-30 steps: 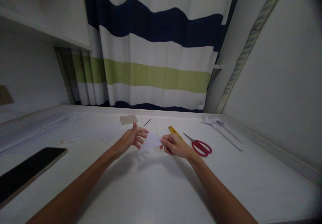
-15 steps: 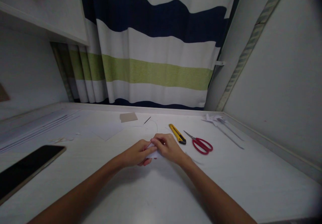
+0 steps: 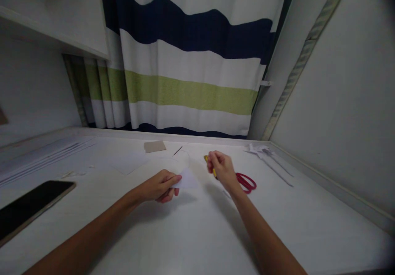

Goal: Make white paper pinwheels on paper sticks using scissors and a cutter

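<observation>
My left hand (image 3: 165,185) pinches a small triangular piece of white paper (image 3: 187,179) between thumb and fingers, above the table. To the right and apart from it, my right hand (image 3: 221,167) is raised with fingertips pressed together. Whatever those fingers hold, if anything, is too small to make out. Behind my right hand lies a yellow utility knife (image 3: 206,158), mostly covered by it. The red-handled scissors (image 3: 247,182) rest just right of my right wrist, their blades hidden. A thin dark pointed stick (image 3: 177,150) lies beyond the paper, near a faint curved thread.
A phone (image 3: 33,205) lies at the left, with small paper scraps (image 3: 72,174) behind it. White sheets (image 3: 61,151) and a grey-brown card (image 3: 154,146) lie toward the back. Paper pieces with long thin stems (image 3: 271,164) lie back right. A striped curtain (image 3: 191,92) hangs behind the table.
My hands were together on the white paper. My right hand has come away from it, up and to the right, now in front of the utility knife. My left hand keeps the paper.
</observation>
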### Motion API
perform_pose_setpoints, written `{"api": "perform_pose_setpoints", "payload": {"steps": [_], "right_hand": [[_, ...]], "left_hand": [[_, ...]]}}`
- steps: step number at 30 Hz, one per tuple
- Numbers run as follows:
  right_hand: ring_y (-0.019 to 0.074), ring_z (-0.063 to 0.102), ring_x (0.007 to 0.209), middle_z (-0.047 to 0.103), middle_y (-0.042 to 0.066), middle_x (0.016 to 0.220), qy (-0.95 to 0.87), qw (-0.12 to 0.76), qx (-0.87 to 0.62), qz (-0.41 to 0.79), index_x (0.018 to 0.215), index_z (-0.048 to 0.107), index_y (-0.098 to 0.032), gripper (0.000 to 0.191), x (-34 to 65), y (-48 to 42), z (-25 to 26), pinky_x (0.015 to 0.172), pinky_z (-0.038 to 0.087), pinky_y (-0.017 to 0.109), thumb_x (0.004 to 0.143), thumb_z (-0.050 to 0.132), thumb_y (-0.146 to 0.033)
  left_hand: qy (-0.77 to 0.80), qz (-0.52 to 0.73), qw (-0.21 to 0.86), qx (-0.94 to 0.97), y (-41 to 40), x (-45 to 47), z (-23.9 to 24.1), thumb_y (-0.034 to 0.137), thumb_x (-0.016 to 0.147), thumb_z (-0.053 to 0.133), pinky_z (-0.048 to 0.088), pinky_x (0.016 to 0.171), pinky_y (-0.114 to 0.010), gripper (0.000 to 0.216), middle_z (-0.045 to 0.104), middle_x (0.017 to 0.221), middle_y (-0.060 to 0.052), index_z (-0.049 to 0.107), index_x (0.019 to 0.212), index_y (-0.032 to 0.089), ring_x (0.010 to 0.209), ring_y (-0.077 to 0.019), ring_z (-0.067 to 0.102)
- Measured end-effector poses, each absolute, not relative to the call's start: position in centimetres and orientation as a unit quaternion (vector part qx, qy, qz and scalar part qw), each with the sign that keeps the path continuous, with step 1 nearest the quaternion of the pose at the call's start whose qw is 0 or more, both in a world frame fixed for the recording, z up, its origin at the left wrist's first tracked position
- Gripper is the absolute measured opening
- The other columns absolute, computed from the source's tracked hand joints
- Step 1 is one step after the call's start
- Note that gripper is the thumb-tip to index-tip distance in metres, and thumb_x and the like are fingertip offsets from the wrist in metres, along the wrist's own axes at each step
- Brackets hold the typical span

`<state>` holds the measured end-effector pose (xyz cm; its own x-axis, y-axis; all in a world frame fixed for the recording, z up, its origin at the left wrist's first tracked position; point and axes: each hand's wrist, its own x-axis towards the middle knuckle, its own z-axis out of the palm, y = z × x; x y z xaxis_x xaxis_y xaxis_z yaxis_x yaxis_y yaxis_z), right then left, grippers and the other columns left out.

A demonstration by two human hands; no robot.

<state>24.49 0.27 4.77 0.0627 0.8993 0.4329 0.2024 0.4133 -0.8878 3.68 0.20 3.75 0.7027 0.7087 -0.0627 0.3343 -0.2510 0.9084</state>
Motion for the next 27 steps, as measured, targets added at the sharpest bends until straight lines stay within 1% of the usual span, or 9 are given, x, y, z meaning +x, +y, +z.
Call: {"api": "perform_pose_setpoints", "payload": {"steps": [3, 8, 11, 15, 17, 19, 22, 24, 27], "right_hand": [[0.0073, 0.046, 0.049, 0.049, -0.001, 0.058, -0.707, 0.464, -0.413, 0.337, 0.064, 0.049, -0.014, 0.032, 22.7, -0.5, 4.3, 0.047, 0.037, 0.019, 0.078, 0.038, -0.040], [0.0070, 0.047, 0.044, 0.051, -0.001, 0.049, -0.743, 0.362, -0.376, 0.420, 0.057, 0.052, -0.012, 0.037, 20.7, -1.3, 3.1, 0.043, 0.036, 0.018, 0.078, 0.038, -0.039], [0.0069, 0.046, 0.038, 0.052, -0.001, 0.044, -0.704, 0.398, -0.396, 0.435, 0.055, 0.052, -0.012, 0.039, 22.2, -0.8, 3.6, 0.038, 0.034, 0.017, 0.076, 0.039, -0.042], [0.0056, 0.041, 0.031, 0.052, -0.001, 0.041, -0.591, 0.536, -0.465, 0.383, 0.058, 0.051, -0.012, 0.038, 24.8, 0.0, 4.6, 0.032, 0.028, 0.016, 0.076, 0.039, -0.043], [0.0051, 0.040, 0.029, 0.052, -0.001, 0.041, -0.597, 0.522, -0.433, 0.429, 0.060, 0.051, -0.012, 0.040, 24.5, 0.0, 4.5, 0.030, 0.026, 0.016, 0.077, 0.037, -0.045], [0.0048, 0.038, 0.026, 0.050, -0.002, 0.039, -0.613, 0.479, -0.396, 0.487, 0.060, 0.051, -0.012, 0.045, 23.2, -0.4, 3.9, 0.027, 0.021, 0.016, 0.078, 0.031, -0.048], [0.0038, 0.034, 0.023, 0.048, -0.004, 0.039, -0.589, 0.465, -0.366, 0.551, 0.065, 0.050, -0.013, 0.045, 20.7, -1.1, 2.7, 0.024, 0.017, 0.015, 0.077, 0.029, -0.051], [0.0029, 0.030, 0.022, 0.045, -0.005, 0.037, -0.547, 0.490, -0.365, 0.573, 0.065, 0.047, -0.013, 0.042, 19.8, -1.3, 2.2, 0.024, 0.015, 0.015, 0.076, 0.033, -0.051], [0.0029, 0.030, 0.024, 0.047, -0.005, 0.038, -0.495, 0.505, -0.356, 0.611, 0.066, 0.047, -0.014, 0.037, 19.3, -1.4, 1.8, 0.024, 0.013, 0.014, 0.076, 0.037, -0.048]], "left_hand": [[0.343, 0.174, 0.510, 0.769, -0.1, 4.2, 3.7, 0.044, 0.079, 0.031, 0.019, 0.028, -0.015, 0.044, 0.041, 0.033, 0.005, 0.051, 0.059, 0.011, 0.026, -0.0032, 0.027], [0.324, 0.168, 0.510, 0.779, -0.5, 4.7, 3.8, 0.044, 0.080, 0.031, 0.022, 0.029, -0.014, 0.044, 0.041, 0.032, 0.005, 0.051, 0.059, 0.011, 0.026, -0.0030, 0.029], [0.328, 0.180, 0.515, 0.771, 0.0, 4.0, 3.8, 0.041, 0.080, 0.033, 0.021, 0.028, -0.013, 0.042, 0.042, 0.031, 0.005, 0.050, 0.057, 0.011, 0.025, -0.0024, 0.028], [0.345, 0.242, 0.518, 0.745, 1.3, 2.9, 3.5, 0.039, 0.081, 0.033, 0.017, 0.026, -0.012, 0.041, 0.040, 0.029, 0.005, 0.049, 0.056, 0.011, 0.024, -0.0017, 0.025], [0.334, 0.273, 0.533, 0.728, 1.7, 3.0, 3.3, 0.038, 0.081, 0.032, 0.018, 0.026, -0.012, 0.038, 0.047, 0.037, 0.003, 0.051, 0.064, 0.010, 0.025, -0.0024, 0.031], [0.300, 0.297, 0.543, 0.726, 1.7, 3.3, 3.3, 0.036, 0.080, 0.036, 0.026, 0.028, -0.013, 0.033, 0.056, 0.056, -0.002, 0.053, 0.086, 0.009, 0.035, -0.0050, 0.043], [0.253, 0.324, 0.539, 0.735, 1.1, 3.8, 3.5, 0.031, 0.076, 0.046, 0.037, 0.034, -0.016, 0.046, 0.054, 0.073, -0.002, 0.035, 0.119, 0.015, 0.049, -0.0078, 0.050], [0.246, 0.312, 0.539, 0.743, 0.6, 4.0, 3.7, 0.027, 0.075, 0.049, 0.040, 0.037, -0.017, 0.054, 0.052, 0.066, 0.001, 0.029, 0.123, 0.017, 0.047, -0.0067, 0.048], [0.252, 0.306, 0.530, 0.749, 0.3, 4.2, 4.0, 0.025, 0.073, 0.052, 0.043, 0.039, -0.018, 0.049, 0.051, 0.062, 0.002, 0.037, 0.119, 0.016, 0.048, -0.0070, 0.048]]}}
